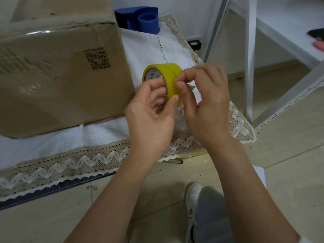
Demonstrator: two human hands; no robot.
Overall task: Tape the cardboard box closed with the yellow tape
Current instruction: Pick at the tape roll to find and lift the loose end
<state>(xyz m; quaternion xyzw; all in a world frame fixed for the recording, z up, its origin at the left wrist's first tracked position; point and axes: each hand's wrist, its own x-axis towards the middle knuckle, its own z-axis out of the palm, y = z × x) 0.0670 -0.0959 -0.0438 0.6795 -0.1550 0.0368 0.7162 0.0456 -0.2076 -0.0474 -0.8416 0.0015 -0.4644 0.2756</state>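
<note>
Tape end not free yet

Mid-frame, left hand (149,109) grips yellow tape roll (164,76) through its core; right hand (203,100) fingertips pinch at the roll face. Cardboard box (57,72) upper left on bench (150,50), no yellow tape visible on it. All taping left.

One head-worn wide-angle camera looked forward and steeply down from above, close over both bare hands (175,102). Beyond them lay the white lace-edged cloth-covered worktop (87,137); beneath them, the beige tiled floor (289,137).

QR code on cardboard box (52,76)
</note>
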